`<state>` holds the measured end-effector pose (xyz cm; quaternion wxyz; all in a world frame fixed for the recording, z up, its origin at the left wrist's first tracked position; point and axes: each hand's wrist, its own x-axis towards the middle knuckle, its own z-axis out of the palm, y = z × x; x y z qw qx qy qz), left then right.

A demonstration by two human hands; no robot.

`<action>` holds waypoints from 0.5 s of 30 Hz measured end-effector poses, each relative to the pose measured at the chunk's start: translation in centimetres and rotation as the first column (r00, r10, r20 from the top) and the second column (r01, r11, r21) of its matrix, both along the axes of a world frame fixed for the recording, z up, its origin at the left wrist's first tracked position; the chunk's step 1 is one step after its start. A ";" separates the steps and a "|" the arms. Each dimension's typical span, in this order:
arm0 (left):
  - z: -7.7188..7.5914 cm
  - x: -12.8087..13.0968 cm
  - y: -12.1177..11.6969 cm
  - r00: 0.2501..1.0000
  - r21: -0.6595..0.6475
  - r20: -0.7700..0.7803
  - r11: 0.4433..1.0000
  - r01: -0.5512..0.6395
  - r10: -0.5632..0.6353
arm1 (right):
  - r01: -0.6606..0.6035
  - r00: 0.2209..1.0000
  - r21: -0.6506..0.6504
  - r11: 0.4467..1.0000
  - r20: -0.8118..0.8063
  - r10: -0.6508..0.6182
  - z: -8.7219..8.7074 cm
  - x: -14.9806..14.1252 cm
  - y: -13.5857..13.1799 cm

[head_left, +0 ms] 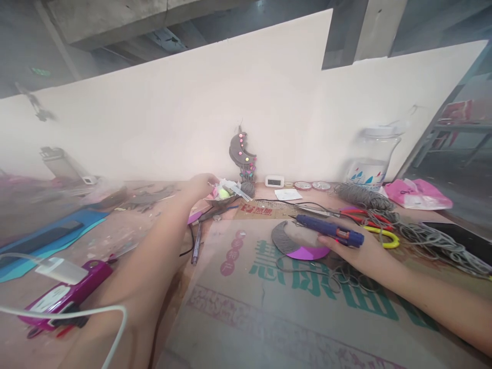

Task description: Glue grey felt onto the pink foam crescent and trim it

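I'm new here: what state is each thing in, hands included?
Right hand: gripping the glue gun
Left hand: at the bowl, grip unclear
Crescent: part grey-wrapped, part bare purple
Moon ornament: upright, decorated
Yarn: loose, tangled
Power strip: charger plugged in
Phone: screen dark
Jug: upright, lidded
Clock: upright, display unreadable

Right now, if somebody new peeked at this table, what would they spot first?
Probably the dark crescent dotted with bright pink and yellow, standing out against the pale board at the back. Next might be the dark blue tool in the right hand, by a grey-and-purple crescent on the printed sheet. The magenta power strip is eye-catching too, at the lower left.
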<state>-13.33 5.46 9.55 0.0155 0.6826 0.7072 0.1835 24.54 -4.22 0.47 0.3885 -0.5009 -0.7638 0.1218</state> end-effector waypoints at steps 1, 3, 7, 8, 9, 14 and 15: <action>0.1 0.1 0.0 1.000 0.002 -0.002 1.000 0.007 -0.007 | 0.013 1.000 -0.006 1.000 0.003 -0.013 0.0 0.0 0.0; 0.1 0.2 0.1 1.000 0.009 -0.009 1.000 0.022 -0.022 | 0.044 0.999 0.000 0.999 -0.004 -0.044 -0.1 0.0 0.0; 0.2 0.1 0.2 0.999 0.025 -0.023 0.999 0.022 -0.022 | 0.056 0.998 0.033 0.998 -0.025 -0.055 0.0 -0.3 -0.1; 0.2 0.1 0.2 0.999 0.029 -0.028 0.999 0.021 -0.020 | 0.049 0.998 0.039 0.998 -0.027 -0.048 0.1 -0.3 -0.1; 0.3 0.0 0.2 0.999 0.033 -0.035 0.999 0.018 -0.017 | 0.041 0.999 0.043 0.998 -0.025 -0.040 0.1 -0.4 -0.1; 0.3 -1.5 0.6 0.987 0.029 -0.140 0.997 -0.073 0.076 | 0.032 0.999 0.030 0.999 -0.010 -0.032 0.0 -0.2 0.0; 0.1 -2.0 0.6 0.980 0.002 -0.163 0.994 -0.111 0.110 | 0.031 0.999 0.026 0.999 -0.010 -0.031 -0.1 -0.1 0.1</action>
